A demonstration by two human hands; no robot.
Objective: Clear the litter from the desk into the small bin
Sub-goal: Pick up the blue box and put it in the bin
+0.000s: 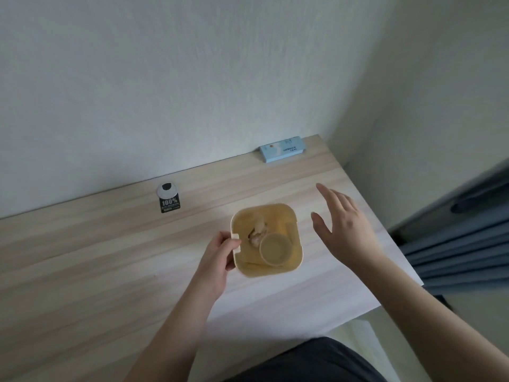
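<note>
Bin held at its left rim, right hand open beside it

Dark fabric fills the bottom edge of the view, nearest the camera, with both bare forearms reaching forward from it over the desk, a pale wood-grain top.

The left hand grips the small bin at its near-left rim: fingers curl over the edge by a small white tab there, the thumb on the outside wall. The bin is cream-yellow, squarish with rounded corners, and stands upright on the desk, seen from above. Inside it, just right of the gripping fingers, lies a crumpled tissue; nearer the camera and further right of the grip sits a round paper cup, mouth up, leaning against the bin's near wall.

The right hand hovers right of the bin, apart from it, palm down with fingers straight and spread, holding nothing. Its fingertips point away from the camera and slightly left.

Beyond the grip and to its left, well apart from the bin, a black carton marked "100%" with a white round top lies near the wall. Further still, beyond the right hand, a light blue box lies flat at the desk's far right corner against the white wall. Blue curtain folds hang off the desk's right side.
</note>
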